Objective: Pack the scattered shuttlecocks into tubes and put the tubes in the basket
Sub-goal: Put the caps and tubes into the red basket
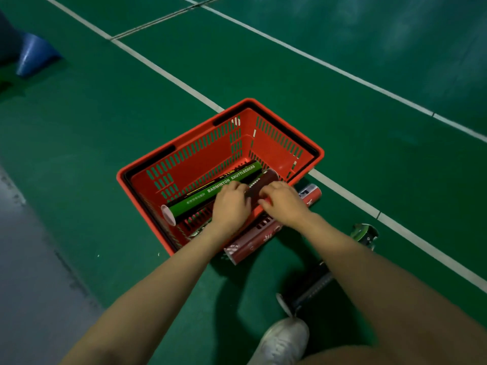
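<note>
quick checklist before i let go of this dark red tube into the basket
1. Grip: left hand and right hand both hold the dark red tube. Ok.
2. Tube inside the basket: its far end is within the walls, but the hands hide the near end. Cannot tell.
3. Neighbour: the green tube lies in the basket right beside it, not under it. Ok.
4. Room: the far part of the basket floor is bare. Ok.
5. Everything packed: a red tube and a dark tube lie on the floor outside. Not ok.
6. Cap on the dark red tube: cannot tell.
</note>
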The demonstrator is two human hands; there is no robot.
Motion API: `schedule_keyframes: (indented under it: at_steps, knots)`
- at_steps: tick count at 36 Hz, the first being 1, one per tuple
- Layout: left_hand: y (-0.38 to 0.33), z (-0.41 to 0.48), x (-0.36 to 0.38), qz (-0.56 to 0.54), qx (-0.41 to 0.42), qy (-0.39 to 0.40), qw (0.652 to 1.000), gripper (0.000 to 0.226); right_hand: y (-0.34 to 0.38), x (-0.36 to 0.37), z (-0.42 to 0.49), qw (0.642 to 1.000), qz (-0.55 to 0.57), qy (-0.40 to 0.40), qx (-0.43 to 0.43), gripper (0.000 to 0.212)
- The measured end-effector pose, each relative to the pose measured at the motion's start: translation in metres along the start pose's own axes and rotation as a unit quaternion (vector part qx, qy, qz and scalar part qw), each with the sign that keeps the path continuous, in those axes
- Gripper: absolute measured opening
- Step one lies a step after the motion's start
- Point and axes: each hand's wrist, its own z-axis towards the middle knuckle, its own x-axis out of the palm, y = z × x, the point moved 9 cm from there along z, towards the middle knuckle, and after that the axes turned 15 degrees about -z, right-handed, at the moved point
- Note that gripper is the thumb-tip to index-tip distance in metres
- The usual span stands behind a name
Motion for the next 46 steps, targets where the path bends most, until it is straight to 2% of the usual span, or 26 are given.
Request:
schedule_keyframes:
  at_steps: [4, 7, 9, 14, 20, 23, 28, 30, 32, 34, 36, 38, 42, 44, 46]
  knots:
    - [-0.045, -0.009, 0.013, 0.008, 0.08, -0.038, 0.996, 0.03, -0.046, -0.03, -0.012, 0.996, 0.019, -0.077, 0.051, 0.029]
    - [-0.069, -0.02, 0.039, 0.007, 0.16, -0.026, 0.987, 0.031, -0.082, -0.033, -0.029, 0.995, -0.015, -0.075, 0.058, 0.031]
    - [-0.075, -0.026, 0.063, -0.009, 0.184, 0.012, 0.983, 0.026, -0.109, -0.026, -0.046, 0.995, -0.022, -0.062, 0.076, 0.031]
    - [-0.061, -0.029, 0.126, 0.001, 0.141, 0.124, 0.982, 0.034, -0.169, 0.029, -0.099, 0.988, -0.007, -0.003, 0.152, 0.033]
    - [-0.015, -0.012, 0.189, 0.073, 0.012, 0.237, 0.969, 0.054, -0.206, 0.12, -0.136, 0.962, 0.043, 0.08, 0.257, 0.036]
    - [0.009, -0.005, 0.207, 0.07, -0.06, 0.255, 0.963, 0.065, -0.215, 0.163, -0.149, 0.915, 0.153, 0.143, 0.344, 0.053]
    - [0.05, -0.001, 0.227, 0.041, -0.152, 0.259, 0.953, 0.082, -0.21, 0.217, -0.167, 0.751, 0.398, 0.153, 0.503, 0.091]
    - [0.068, -0.002, 0.235, 0.025, -0.188, 0.258, 0.947, 0.091, -0.204, 0.235, -0.169, 0.7, 0.441, 0.159, 0.539, 0.095]
    - [0.075, -0.001, 0.24, 0.024, -0.192, 0.236, 0.952, 0.094, -0.198, 0.25, -0.17, 0.664, 0.466, 0.172, 0.559, 0.102]
    - [0.075, -0.001, 0.24, 0.017, -0.199, 0.212, 0.957, 0.087, -0.191, 0.263, -0.171, 0.628, 0.503, 0.168, 0.57, 0.106]
    - [0.074, 0.0, 0.242, 0.011, -0.191, 0.198, 0.961, 0.08, -0.186, 0.271, -0.171, 0.589, 0.545, 0.155, 0.576, 0.1]
    - [0.078, 0.0, 0.246, 0.045, -0.178, 0.218, 0.959, 0.084, -0.182, 0.274, -0.169, 0.569, 0.568, 0.147, 0.577, 0.088]
    - [0.082, -0.005, 0.248, 0.085, -0.187, 0.259, 0.944, 0.094, -0.181, 0.269, -0.168, 0.565, 0.577, 0.129, 0.575, 0.069]
    - [0.073, -0.006, 0.245, 0.093, -0.174, 0.266, 0.943, 0.093, -0.185, 0.264, -0.167, 0.574, 0.576, 0.104, 0.572, 0.068]
    - [0.06, -0.008, 0.242, 0.124, -0.147, 0.274, 0.942, 0.092, -0.194, 0.254, -0.165, 0.585, 0.574, 0.075, 0.568, 0.077]
